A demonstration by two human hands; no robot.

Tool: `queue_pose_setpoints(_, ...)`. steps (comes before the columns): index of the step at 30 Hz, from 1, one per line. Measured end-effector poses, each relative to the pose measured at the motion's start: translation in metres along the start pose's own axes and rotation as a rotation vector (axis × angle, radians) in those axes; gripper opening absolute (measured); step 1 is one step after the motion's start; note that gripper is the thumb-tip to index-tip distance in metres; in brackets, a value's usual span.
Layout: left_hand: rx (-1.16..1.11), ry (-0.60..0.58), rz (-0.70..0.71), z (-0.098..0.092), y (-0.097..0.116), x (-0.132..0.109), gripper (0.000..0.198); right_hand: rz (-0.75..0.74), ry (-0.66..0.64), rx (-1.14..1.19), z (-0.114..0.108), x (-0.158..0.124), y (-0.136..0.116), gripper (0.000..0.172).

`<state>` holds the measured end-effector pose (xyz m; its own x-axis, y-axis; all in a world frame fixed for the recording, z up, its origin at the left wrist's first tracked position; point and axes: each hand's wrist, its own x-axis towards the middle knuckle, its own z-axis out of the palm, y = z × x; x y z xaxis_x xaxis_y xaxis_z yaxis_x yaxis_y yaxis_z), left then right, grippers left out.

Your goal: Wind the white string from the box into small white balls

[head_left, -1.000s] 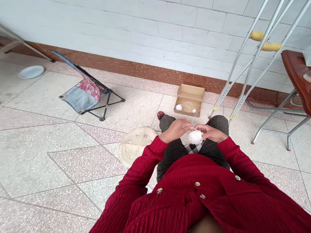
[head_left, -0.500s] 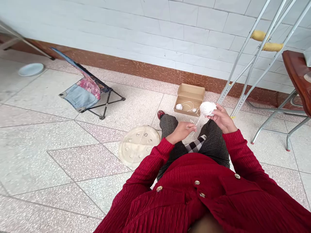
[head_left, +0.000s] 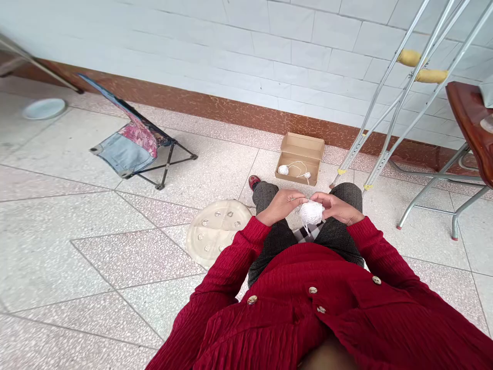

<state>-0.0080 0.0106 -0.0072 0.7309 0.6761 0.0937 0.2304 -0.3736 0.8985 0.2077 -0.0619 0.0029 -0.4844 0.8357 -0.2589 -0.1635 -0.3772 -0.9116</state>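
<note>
Between my hands, just above my lap, is a white ball of yarn (head_left: 311, 213) with loose strands hanging from its lower left. My right hand (head_left: 338, 208) grips the ball from its right side. At the upper left of the ball, my left hand (head_left: 284, 204) has its fingers pinched together on the yarn strand, close to the right fingertips. Beyond my knees, an open cardboard box (head_left: 296, 178) holds a smaller white yarn ball (head_left: 283, 169), a second small white bundle (head_left: 307, 175) and a loose strand.
A round, pale mat with holes (head_left: 215, 216) lies left of my leg. Farther left stand a low folding chair (head_left: 133, 146) and a pale basin (head_left: 44, 109). Crutches (head_left: 393, 113) lean on the wall at right, beside a brown chair (head_left: 468, 128).
My right hand has brought the yarn ball down and left, close to my left hand. My left hand has risen slightly, and both hands now meet at the ball.
</note>
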Motion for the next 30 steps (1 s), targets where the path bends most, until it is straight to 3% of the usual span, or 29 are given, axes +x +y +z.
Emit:
queue_pose_setpoints(7, -0.187, 0.044, -0.053, 0.002, -0.004, 0.000, 0.031, -0.106, 0.086, 0.163, 0.007, -0.004, -0.010, 0.070)
queue_pose_setpoints(13, -0.278, -0.013, -0.130, 0.008, -0.016, 0.001, 0.033, -0.156, 0.187, 0.284, -0.002, 0.002, -0.012, 0.056)
queue_pose_setpoints(17, -0.352, 0.008, -0.082, 0.006, -0.020, 0.003, 0.034, -0.172, 0.251, 0.317, -0.007, 0.003, -0.017, 0.054)
queue_pose_setpoints(25, 0.009, 0.075, 0.123, -0.020, -0.030, 0.017, 0.023, -0.278, 0.384, 0.377, -0.002, -0.002, -0.037, 0.050)
queue_pose_setpoints(30, 0.109, 0.033, 0.044, -0.019, -0.051, 0.015, 0.025, -0.345, 0.404, 0.415, -0.002, -0.014, -0.056, 0.049)
